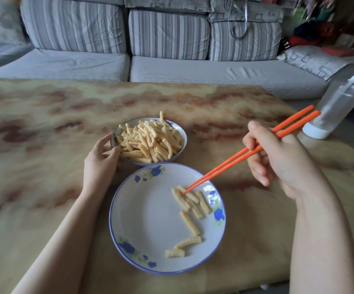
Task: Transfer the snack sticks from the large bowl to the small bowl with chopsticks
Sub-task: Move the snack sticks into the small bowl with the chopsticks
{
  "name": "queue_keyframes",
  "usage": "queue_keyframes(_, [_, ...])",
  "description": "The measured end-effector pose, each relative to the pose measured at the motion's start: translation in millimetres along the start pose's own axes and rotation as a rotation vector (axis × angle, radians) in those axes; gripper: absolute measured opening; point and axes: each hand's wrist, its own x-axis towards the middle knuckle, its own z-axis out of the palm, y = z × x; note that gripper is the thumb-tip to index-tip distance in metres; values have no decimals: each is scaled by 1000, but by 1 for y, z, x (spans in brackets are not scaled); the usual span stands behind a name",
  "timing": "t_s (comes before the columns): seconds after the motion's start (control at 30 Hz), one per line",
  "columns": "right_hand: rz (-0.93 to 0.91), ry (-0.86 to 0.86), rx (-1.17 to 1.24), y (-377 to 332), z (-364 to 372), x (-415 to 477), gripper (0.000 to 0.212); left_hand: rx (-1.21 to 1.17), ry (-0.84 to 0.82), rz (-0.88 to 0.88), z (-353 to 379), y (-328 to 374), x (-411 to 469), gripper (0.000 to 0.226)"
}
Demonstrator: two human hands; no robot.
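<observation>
Whether the chopsticks [224,165] pinch a snack stick [193,197] cannot be told; the bottle [339,102] is blurred.

Light was soft, flat daylight, kinda dim. Faint shadows on the mottled tan tabletop [44,128], under the small white snack-filled bowl [183,132] and the left hand [99,160] gripping it. Middle was sharp, the orange plastic chopsticks [231,161] in the right hand [282,160] included; the clear plastic bottle [337,105] and top-right clutter [311,24] were smeared, the striped grey sofa [167,37] bowed.
</observation>
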Motion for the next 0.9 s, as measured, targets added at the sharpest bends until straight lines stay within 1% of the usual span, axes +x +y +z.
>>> queue_keyframes(0.17, [-16, 101, 55, 3, 3, 5, 43, 9, -1, 5, 0, 0, 0, 41])
queue_keyframes(0.3, [-74, 192, 201, 0, 3, 6, 43, 2, 2, 1, 0, -1, 0, 40])
queue_keyframes(0.43, [-111, 276, 331, -2, 13, 8, 51, -11, 5, 0, 0, -1, 0, 40])
queue_keyframes(0.57, [-129, 345, 427, -2, 32, 14, 40, -10, 10, 8, 0, 1, -2, 40])
queue_keyframes(0.73, [-110, 374, 488, 7, 57, 25, 37, -5, 11, 7, 0, 0, -1, 39])
queue_keyframes(0.9, [-83, 325, 412, 14, 74, 30, 41, 3, 9, 0, 0, 1, -1, 39])
